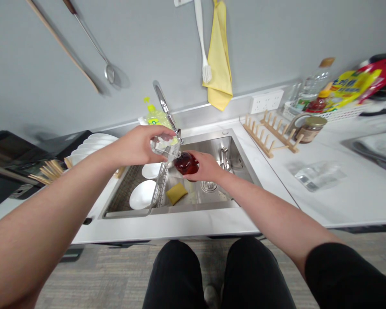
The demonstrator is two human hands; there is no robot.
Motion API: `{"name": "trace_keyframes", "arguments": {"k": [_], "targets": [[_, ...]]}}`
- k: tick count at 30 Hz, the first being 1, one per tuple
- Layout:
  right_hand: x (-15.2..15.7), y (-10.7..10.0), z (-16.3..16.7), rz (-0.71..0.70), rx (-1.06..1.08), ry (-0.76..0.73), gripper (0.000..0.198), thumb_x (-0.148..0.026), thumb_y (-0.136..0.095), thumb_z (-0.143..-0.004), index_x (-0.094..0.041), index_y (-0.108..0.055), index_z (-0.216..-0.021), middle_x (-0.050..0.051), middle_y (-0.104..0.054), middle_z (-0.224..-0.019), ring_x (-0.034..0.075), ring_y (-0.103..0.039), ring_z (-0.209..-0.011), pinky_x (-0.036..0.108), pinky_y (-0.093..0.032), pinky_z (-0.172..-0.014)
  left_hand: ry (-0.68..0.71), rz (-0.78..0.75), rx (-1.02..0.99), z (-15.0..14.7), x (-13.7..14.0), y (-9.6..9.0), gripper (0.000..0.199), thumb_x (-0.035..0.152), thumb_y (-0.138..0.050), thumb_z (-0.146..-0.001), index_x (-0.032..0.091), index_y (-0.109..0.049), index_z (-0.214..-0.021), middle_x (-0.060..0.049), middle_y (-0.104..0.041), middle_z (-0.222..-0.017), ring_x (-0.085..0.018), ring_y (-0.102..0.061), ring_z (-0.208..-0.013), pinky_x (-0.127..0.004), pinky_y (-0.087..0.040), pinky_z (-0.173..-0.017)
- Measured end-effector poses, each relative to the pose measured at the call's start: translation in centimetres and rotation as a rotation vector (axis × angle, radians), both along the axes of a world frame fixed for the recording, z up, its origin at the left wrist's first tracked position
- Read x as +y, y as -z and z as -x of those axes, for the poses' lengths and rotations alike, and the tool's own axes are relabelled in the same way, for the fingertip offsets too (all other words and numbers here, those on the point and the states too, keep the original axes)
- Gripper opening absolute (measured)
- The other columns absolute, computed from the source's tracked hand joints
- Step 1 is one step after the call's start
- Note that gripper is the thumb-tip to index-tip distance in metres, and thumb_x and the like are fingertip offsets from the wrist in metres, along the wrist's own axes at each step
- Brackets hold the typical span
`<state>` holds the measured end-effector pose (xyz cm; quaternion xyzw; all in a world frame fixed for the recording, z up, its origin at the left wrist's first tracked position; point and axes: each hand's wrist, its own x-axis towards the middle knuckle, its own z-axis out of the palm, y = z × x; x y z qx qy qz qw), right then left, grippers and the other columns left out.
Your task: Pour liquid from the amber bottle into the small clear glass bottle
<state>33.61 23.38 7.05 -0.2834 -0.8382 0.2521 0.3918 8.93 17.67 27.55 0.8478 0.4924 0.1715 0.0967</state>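
Note:
Over the sink [193,207], my left hand [144,143] is closed round a clear glass [167,150] that lies tilted in the fingers. My right hand [202,166] grips a dark red, shiny rounded bottle [185,165]. The bottle's narrow end meets or nearly meets the glass; whether they touch, I cannot tell. Behind the glass rises the chrome faucet [164,103]. Below my hands a yellow sponge [176,193] lies on the sink bottom. The drain [209,186] is partly hidden by my right hand and arm.
White bowls [143,195] sit in the rack on the left. A pump soap bottle [153,114] stands behind. At left are stacked plates [94,141] and chopsticks [48,171]. Rightward lie a wooden rack [270,135], a jar [310,129] and a plastic bag [321,175].

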Motion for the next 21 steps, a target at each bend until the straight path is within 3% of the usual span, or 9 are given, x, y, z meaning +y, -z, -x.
{"name": "trace_keyframes", "arguments": {"k": [11,21], "targets": [[0.0,-0.1,0.0,0.002,0.04,0.001,0.092,-0.052,-0.101,-0.077,-0.037,-0.063,-0.159,0.005,-0.079,-0.155,0.037,-0.078,-0.139,0.056,-0.06,-0.123,-0.006,0.003,0.049,-0.7,0.3,-1.1,0.078,0.046,-0.099,-0.066,0.027,-0.083,-0.14,-0.012,-0.084,-0.136,-0.039,-0.077,-0.127,-0.049,-0.059,-0.116],[0.1,0.3,0.1,0.006,0.044,0.009,0.096,-0.052,-0.101,-0.076,-0.038,-0.062,-0.163,0.005,-0.08,-0.151,0.038,-0.079,-0.137,0.057,-0.06,-0.122,0.01,0.024,0.08,-1.4,0.5,-2.0,0.076,0.044,-0.101,-0.066,0.028,-0.084,-0.138,-0.012,-0.084,-0.137,-0.041,-0.078,-0.128,-0.054,-0.06,-0.117]]}}
